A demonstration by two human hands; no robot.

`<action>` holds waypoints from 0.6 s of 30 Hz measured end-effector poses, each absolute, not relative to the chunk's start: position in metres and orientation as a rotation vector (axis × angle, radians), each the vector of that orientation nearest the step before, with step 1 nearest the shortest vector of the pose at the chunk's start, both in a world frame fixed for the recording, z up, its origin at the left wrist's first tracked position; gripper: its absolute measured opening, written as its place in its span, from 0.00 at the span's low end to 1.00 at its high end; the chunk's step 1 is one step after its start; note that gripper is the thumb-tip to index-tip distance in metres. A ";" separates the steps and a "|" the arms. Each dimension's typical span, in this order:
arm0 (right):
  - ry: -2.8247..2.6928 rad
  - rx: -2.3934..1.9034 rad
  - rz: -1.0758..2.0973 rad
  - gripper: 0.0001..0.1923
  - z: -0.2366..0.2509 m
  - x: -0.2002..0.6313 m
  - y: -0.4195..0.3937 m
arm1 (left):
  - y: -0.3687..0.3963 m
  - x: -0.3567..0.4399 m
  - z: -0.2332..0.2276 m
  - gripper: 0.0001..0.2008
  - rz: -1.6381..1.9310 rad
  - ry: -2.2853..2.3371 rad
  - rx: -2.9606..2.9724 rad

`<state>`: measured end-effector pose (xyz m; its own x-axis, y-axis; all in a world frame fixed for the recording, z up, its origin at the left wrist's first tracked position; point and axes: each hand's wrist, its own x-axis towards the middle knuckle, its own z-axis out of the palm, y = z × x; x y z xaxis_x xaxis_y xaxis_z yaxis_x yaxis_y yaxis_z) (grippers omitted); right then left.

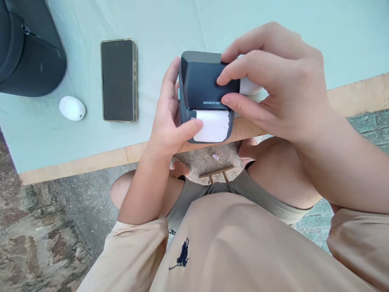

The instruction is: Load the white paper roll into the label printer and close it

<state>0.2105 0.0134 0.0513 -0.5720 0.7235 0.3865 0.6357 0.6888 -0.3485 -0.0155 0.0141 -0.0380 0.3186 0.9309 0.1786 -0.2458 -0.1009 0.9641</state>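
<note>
Starting far out to the left of our hands, we see a dark zippered bag [28, 48] lying on the pale green tabletop [91, 20], cut off by the frame's edge. Just below its rim sits a small white egg-shaped case [72, 108], and between that case and our left hand a smartphone [118, 80] lies flat, screen dark, well apart from our fingers.

Our left hand [170, 117] is curled around the left side of a dark NIIMBOT label printer [202, 85] — fingers up along its flank, thumb pressed across onto the white paper [212, 126] showing in the open slot at the printer's near end. The printer stands at the table's wooden front edge [91, 160], right between our two hands.

Our right hand [273, 81] comes over the printer from the right, half closed: the index and middle fingers rest on the raised lid's top, and another finger lies under its lower edge near the brand lettering — a loose pinch on the lid. Something white peeks out behind those fingers; we cannot tell what it is.

Below our hands lie our knees, beige shirt and the stone floor.
</note>
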 end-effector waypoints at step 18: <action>-2.326 -1.237 0.198 0.34 0.052 0.202 -0.002 | -0.001 -0.003 -0.013 0.24 1.204 0.690 1.106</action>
<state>0.2023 -0.0020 0.0519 -0.4664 0.8099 0.3558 0.7380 0.5780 -0.3483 -0.0031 -0.0014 -0.0126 0.2651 0.9558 0.1275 -0.3726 -0.0204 0.9278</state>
